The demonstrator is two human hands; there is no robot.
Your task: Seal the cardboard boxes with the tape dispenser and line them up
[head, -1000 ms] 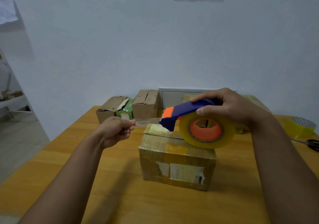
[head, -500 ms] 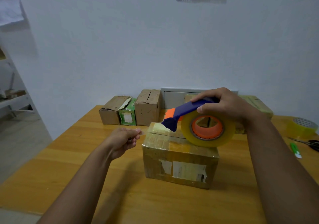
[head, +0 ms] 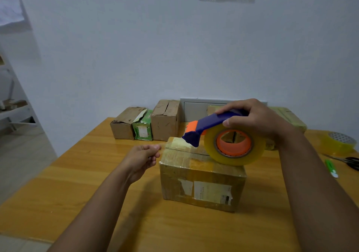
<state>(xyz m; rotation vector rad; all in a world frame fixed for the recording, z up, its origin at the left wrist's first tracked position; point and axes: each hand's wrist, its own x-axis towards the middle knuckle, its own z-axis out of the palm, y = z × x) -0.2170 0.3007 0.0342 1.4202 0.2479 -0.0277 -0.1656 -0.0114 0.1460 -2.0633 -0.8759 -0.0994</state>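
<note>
One glossy tape roll (head: 234, 146) on creased cardboard box (head: 202, 181)

Both forearms are bare, with no sleeves in view. The left hand (head: 142, 158) and right hand (head: 258, 121) wear nothing.

Glossy varnished wood table (head: 81, 189), shiny tape-wrapped cardboard box (head: 202, 181), smooth plastic tape dispenser (head: 211, 127), translucent glossy roll (head: 235, 146).

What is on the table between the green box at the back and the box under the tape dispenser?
Nothing: the head view shows only bare table between the green box and the front box.
</note>
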